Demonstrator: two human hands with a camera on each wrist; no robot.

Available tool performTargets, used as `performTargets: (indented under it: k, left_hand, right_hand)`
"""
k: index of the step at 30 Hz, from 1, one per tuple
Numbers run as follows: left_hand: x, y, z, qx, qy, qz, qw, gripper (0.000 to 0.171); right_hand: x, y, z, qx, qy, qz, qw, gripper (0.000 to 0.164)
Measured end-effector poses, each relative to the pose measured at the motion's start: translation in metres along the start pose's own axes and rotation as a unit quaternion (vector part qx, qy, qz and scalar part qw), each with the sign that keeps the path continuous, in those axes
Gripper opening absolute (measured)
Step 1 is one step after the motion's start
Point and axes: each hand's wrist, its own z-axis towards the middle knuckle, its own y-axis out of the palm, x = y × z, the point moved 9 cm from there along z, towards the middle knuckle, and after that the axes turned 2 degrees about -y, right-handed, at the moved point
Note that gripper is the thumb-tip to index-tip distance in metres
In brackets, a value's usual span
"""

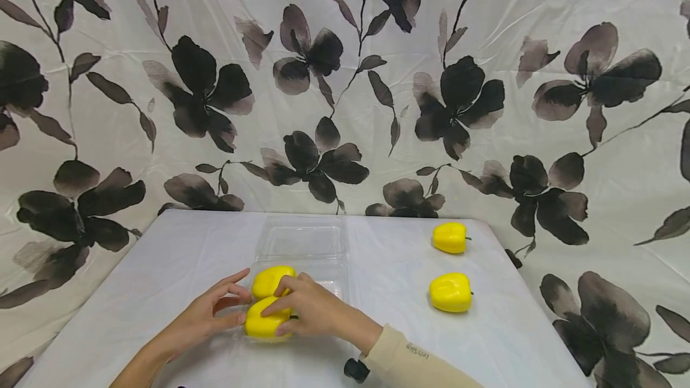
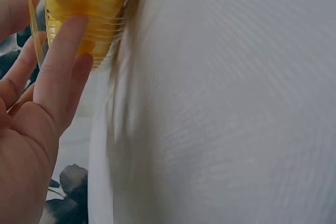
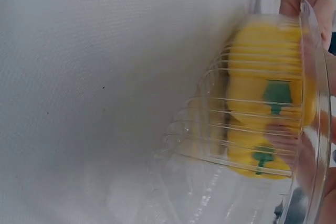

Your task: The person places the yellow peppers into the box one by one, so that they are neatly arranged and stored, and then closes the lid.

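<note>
Two yellow toy bell peppers sit in the left half of a clear plastic clamshell box (image 1: 331, 277), one behind the other. My right hand (image 1: 312, 310) grips the nearer bell pepper (image 1: 257, 323), with thumb and fingers spread over its right side. Behind it, the farther bell pepper (image 1: 265, 281) is partly covered by that hand. Green stems show through the box's ribbed wall (image 3: 210, 129) in the right wrist view. At the box's left side is my left hand (image 1: 207, 314); its fairly straight fingers (image 2: 58, 66) touch the ribbed wall in the left wrist view.
The box's transparent lid (image 1: 302, 239) lies folded back, away from me. To the right, two more yellow bell peppers, a far one (image 1: 450, 238) and a near one (image 1: 450, 293), lie on the white-covered table (image 1: 393, 280). Floral cloth (image 1: 345, 76) hangs behind.
</note>
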Motion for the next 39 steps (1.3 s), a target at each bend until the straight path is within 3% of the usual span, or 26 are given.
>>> performTargets:
  k: [9,18,31,39]
  left_hand:
    - [0.001,0.001,0.000,-0.004,-0.002,-0.005,1.0000,0.038]
    - [-0.002,0.001,0.001,-0.011,-0.016,-0.014,0.9997,0.039]
    - [-0.002,-0.001,0.001,-0.009,-0.010,-0.012,0.9998,0.039]
    - [-0.003,-0.002,0.004,-0.003,-0.023,0.000,0.9997,0.040]
  right_hand:
    - [0.001,0.000,-0.003,0.002,0.007,0.004,1.000,0.042]
    - [0.002,0.001,-0.004,-0.031,0.004,0.035,0.999,0.040]
    - [0.006,0.000,-0.007,0.002,0.005,0.061,0.998,0.038]
    - [0.010,-0.005,-0.012,-0.018,0.007,0.100,0.995,0.039]
